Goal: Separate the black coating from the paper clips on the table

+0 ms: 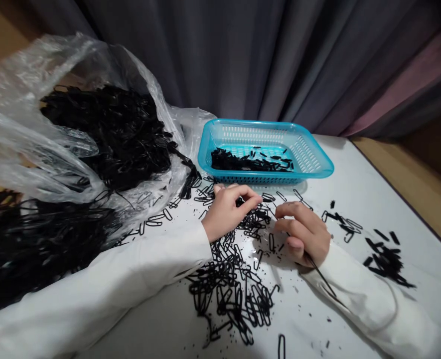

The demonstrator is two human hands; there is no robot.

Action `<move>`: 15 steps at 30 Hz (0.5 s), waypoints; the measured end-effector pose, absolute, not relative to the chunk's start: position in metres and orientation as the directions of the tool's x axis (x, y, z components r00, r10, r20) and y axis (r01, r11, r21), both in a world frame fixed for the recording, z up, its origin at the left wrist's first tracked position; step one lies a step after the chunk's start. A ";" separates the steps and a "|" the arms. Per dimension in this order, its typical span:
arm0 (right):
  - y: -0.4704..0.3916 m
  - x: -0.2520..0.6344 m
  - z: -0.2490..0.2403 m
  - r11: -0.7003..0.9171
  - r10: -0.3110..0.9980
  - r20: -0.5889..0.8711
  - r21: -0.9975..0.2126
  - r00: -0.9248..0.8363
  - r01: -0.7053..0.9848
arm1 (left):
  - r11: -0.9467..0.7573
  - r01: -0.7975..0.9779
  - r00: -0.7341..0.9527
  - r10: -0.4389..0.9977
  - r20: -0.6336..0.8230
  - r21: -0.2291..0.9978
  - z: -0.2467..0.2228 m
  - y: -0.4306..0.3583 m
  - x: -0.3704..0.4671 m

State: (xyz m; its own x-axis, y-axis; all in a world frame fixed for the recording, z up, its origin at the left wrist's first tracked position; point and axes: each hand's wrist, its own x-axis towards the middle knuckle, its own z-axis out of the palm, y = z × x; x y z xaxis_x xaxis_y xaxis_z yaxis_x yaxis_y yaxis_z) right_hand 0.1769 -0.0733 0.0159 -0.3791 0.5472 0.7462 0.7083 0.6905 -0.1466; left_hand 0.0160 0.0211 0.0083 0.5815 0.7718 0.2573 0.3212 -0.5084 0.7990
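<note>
My left hand (229,209) is over the scattered black loops, thumb and index finger pinched at a small dark piece too small to make out. To its right, my right hand (305,233) has its fingers curled round a thin dark rod (323,279) that runs back along the sleeve. Between and below the hands lie many black elongated loops (223,274) with small black crumbs. Just beyond the left hand stands a blue plastic basket (313,167), holding small black pieces (238,162) mostly at its left and front.
A clear plastic bag (22,119) full of black strips (111,129) stands at the left. More black strips (44,244) lie in front of it. Small piles of black pieces (388,259) sit on the white table (422,234) at the right. Grey curtains (220,60) hang behind.
</note>
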 end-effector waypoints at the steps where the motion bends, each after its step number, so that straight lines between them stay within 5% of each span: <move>1: -0.073 0.177 0.016 0.690 0.552 0.743 -0.154 -0.377 0.707 | -0.512 0.321 0.585 0.769 0.258 0.797 0.009 0.021 0.016; 15: -0.070 0.175 0.011 0.631 0.609 0.701 -0.145 -0.371 0.762 | -0.442 0.276 0.601 0.773 0.206 0.853 0.007 0.023 0.016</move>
